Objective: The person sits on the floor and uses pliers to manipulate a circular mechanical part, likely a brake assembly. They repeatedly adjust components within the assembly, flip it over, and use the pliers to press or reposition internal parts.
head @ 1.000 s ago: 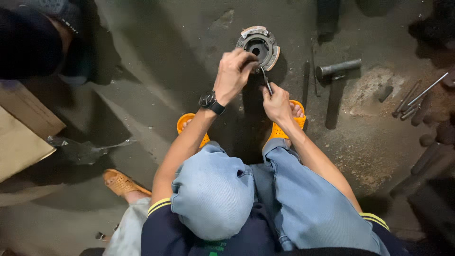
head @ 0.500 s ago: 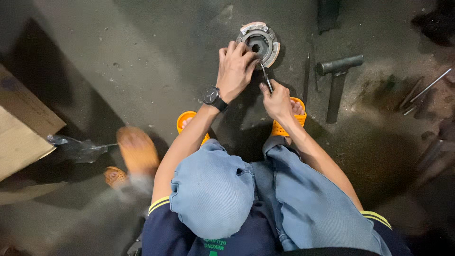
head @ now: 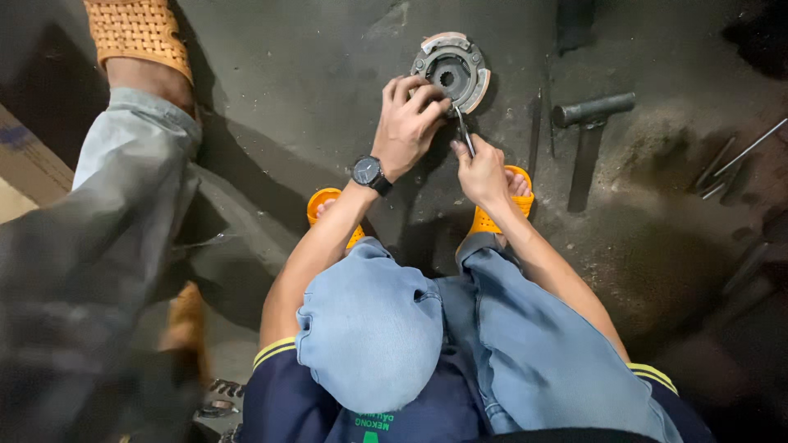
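A round metal clutch-like part (head: 453, 70) with a tan rim lies on the dark concrete floor. My left hand (head: 408, 123), with a black watch on the wrist, grips the part's lower left edge. My right hand (head: 483, 170) is closed around a thin metal tool (head: 463, 131). The tool's tip points up at the lower edge of the part, between my two hands. My knees in blue jeans and my feet in orange sandals (head: 515, 195) are below the hands.
Another person's leg in grey jeans (head: 123, 205) and orange woven sandal (head: 135, 33) fills the left side. A hammer (head: 588, 123) lies right of the part. Thin metal rods (head: 739, 156) lie at far right. Cardboard (head: 20, 164) sits at the left edge.
The other person's foot has stepped from the lower left up to the top left, and the leg now fills the left side. My hands stay on the part and the tool.
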